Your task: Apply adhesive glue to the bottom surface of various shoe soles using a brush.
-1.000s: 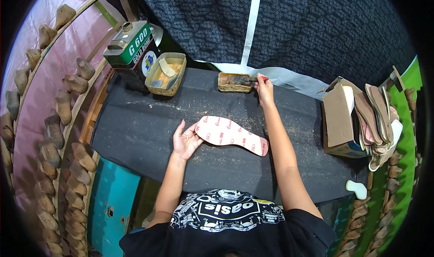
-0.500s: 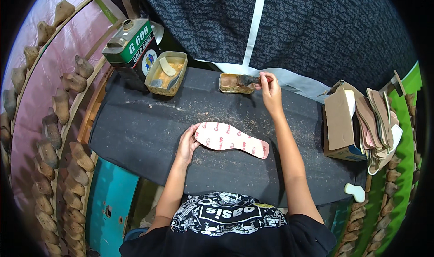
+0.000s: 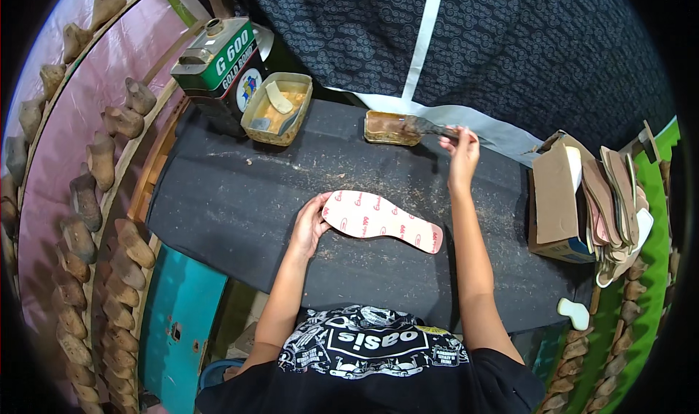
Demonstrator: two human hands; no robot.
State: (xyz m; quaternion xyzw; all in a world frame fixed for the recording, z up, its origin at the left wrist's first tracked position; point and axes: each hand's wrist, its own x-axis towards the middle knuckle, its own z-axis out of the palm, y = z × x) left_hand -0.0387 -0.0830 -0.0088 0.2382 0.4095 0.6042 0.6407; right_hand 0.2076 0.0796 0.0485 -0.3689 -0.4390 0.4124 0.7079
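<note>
My left hand [image 3: 312,226] grips the wide end of an insole [image 3: 380,219], pale with red print, held over the middle of the table. My right hand [image 3: 461,152] is closed around the handle of a dark, crusted brush [image 3: 429,128]. The brush lies nearly level, its bristle end at the right side of a small shallow tub [image 3: 386,139] with brownish stuff inside. Part of the bristles is hard to tell apart from the tub's contents.
A metal can [image 3: 217,68] and a plastic tub [image 3: 263,131] with scraps stand at the back left of the dark table [image 3: 218,188]. A cardboard box [image 3: 555,203] of insoles is at the right, a white sole-shaped piece [image 3: 574,313] nearby. Wooden shoe lasts [image 3: 100,163] line racks on both sides.
My right hand has moved right and slightly nearer, tilting the brush flatter, with more of its handle showing. The view has shifted a little; my left hand still holds the insole.
</note>
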